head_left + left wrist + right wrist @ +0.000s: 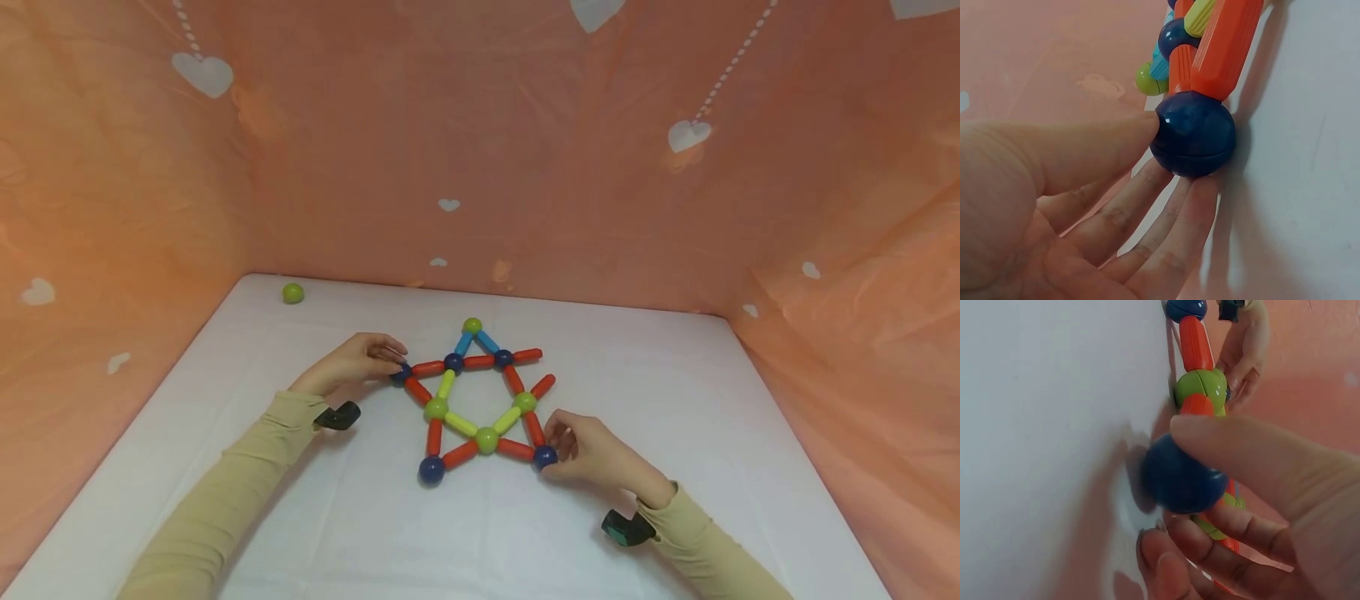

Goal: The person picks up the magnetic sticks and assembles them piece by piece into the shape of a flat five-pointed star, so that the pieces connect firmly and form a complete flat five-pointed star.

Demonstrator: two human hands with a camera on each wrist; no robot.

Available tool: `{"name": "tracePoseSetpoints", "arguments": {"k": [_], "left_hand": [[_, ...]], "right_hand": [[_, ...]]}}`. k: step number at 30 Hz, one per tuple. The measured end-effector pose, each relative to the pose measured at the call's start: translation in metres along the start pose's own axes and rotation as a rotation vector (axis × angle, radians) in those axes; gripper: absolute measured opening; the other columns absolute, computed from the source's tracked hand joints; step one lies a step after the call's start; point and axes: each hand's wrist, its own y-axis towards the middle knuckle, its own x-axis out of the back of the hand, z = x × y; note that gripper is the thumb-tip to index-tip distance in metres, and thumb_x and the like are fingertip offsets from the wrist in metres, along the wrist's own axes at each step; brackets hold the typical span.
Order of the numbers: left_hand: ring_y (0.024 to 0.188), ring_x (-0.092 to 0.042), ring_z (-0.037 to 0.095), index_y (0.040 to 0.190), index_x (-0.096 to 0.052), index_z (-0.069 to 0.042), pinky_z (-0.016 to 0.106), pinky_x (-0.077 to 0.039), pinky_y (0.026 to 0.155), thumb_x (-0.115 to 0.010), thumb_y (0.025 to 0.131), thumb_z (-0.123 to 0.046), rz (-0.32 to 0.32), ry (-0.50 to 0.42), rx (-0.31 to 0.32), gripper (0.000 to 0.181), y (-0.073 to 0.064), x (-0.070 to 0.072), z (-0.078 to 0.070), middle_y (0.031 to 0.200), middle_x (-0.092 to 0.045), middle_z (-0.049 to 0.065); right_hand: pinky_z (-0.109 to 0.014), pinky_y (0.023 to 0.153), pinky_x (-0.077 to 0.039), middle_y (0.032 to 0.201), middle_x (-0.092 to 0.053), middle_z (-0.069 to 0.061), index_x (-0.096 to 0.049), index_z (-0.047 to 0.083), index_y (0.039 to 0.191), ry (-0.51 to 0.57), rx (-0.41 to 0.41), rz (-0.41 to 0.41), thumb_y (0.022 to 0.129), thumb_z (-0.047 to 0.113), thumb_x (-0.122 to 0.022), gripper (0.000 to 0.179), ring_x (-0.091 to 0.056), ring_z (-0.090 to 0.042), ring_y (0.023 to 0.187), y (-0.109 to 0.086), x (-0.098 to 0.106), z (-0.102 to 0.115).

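Note:
A star-shaped figure of colored rods and balls lies on the white table. My left hand [360, 360] pinches the dark blue ball [1192, 134] at its left tip between thumb and fingers; two red rods meet at that ball. At the lower right tip, my right hand [592, 450] holds another dark blue ball [1182, 478], thumb on top and fingers below. Yellow rods [460, 424] and green balls [487, 440] form part of the middle. Blue rods [487, 342] run up to a green top ball [472, 326]. Two red rods [543, 386] point right with free ends.
A loose green ball [293, 292] lies near the table's back left corner. Orange cloth [480, 167] with white hearts hangs behind and at both sides of the white table [337, 525]. Another dark blue ball [431, 471] forms the lower left tip.

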Motion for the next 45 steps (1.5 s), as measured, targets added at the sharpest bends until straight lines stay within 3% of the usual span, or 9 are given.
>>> {"name": "tracePoseSetpoints", "arguments": {"k": [9, 13, 21, 29, 34, 38, 45], "left_hand": [[0.098, -0.066, 0.017, 0.121, -0.065, 0.006, 0.024, -0.055, 0.084, -0.070, 0.093, -0.010, 0.017, -0.018, -0.016, 0.033, -0.009, -0.005, 0.003, 0.117, -0.070, 0.021], [0.096, -0.065, 0.015, 0.119, -0.068, 0.004, 0.024, -0.055, 0.084, -0.072, 0.092, -0.011, 0.028, -0.048, -0.006, 0.031, -0.016, -0.014, 0.004, 0.114, -0.071, 0.017], [0.094, -0.065, 0.014, 0.114, -0.069, 0.004, 0.021, -0.055, 0.083, -0.072, 0.091, -0.009, 0.081, -0.087, -0.078, 0.026, -0.027, -0.046, 0.001, 0.108, -0.072, 0.015], [0.096, -0.070, 0.013, 0.120, -0.069, 0.003, 0.026, -0.059, 0.088, -0.072, 0.092, -0.009, 0.207, -0.162, -0.088, 0.030, -0.040, -0.086, -0.015, 0.112, -0.074, 0.016], [0.103, -0.071, 0.017, 0.125, -0.068, 0.000, 0.034, -0.058, 0.097, -0.074, 0.092, -0.012, 0.251, -0.155, -0.062, 0.035, -0.042, -0.100, -0.024, 0.117, -0.073, 0.014], [0.104, -0.071, 0.017, 0.126, -0.066, 0.000, 0.034, -0.058, 0.097, -0.073, 0.092, -0.011, 0.263, -0.176, -0.053, 0.036, -0.040, -0.103, -0.027, 0.116, -0.073, 0.014], [0.106, -0.069, 0.015, 0.130, -0.061, 0.003, 0.030, -0.057, 0.097, -0.070, 0.095, -0.017, 0.277, -0.233, -0.067, 0.041, -0.042, -0.097, -0.022, 0.119, -0.072, 0.018]], "right_hand": [[-0.020, 0.070, -0.053, 0.095, -0.067, -0.008, -0.065, 0.004, 0.110, 0.040, -0.059, -0.079, 0.084, 0.010, -0.080, 0.031, -0.061, -0.011, 0.082, 0.007, 0.022, -0.023], [-0.021, 0.075, -0.056, 0.106, -0.067, -0.015, -0.065, 0.001, 0.116, 0.113, -0.143, -0.124, 0.088, 0.008, -0.076, 0.030, -0.067, -0.018, 0.094, 0.017, 0.036, -0.037], [-0.029, 0.084, -0.057, 0.126, -0.064, -0.024, -0.061, -0.003, 0.128, 0.155, -0.250, -0.229, 0.093, 0.006, -0.067, 0.037, -0.064, -0.039, 0.117, 0.044, 0.062, -0.057], [-0.021, 0.084, -0.054, 0.130, -0.062, -0.030, -0.058, -0.007, 0.132, 0.212, -0.243, -0.269, 0.096, 0.008, -0.063, 0.039, -0.066, -0.033, 0.115, 0.072, 0.078, -0.072], [-0.022, 0.091, -0.051, 0.135, -0.060, -0.027, -0.055, -0.004, 0.137, 0.246, -0.258, -0.269, 0.098, 0.012, -0.062, 0.043, -0.065, -0.024, 0.113, 0.073, 0.080, -0.068], [-0.028, 0.092, -0.055, 0.134, -0.060, -0.028, -0.054, -0.005, 0.137, 0.236, -0.272, -0.256, 0.099, 0.014, -0.059, 0.043, -0.066, -0.028, 0.110, 0.062, 0.078, -0.055], [-0.033, 0.085, -0.062, 0.117, -0.067, -0.025, -0.055, -0.007, 0.130, 0.225, -0.238, -0.057, 0.101, 0.017, -0.061, 0.038, -0.070, -0.022, 0.095, 0.034, 0.055, -0.038]]}}
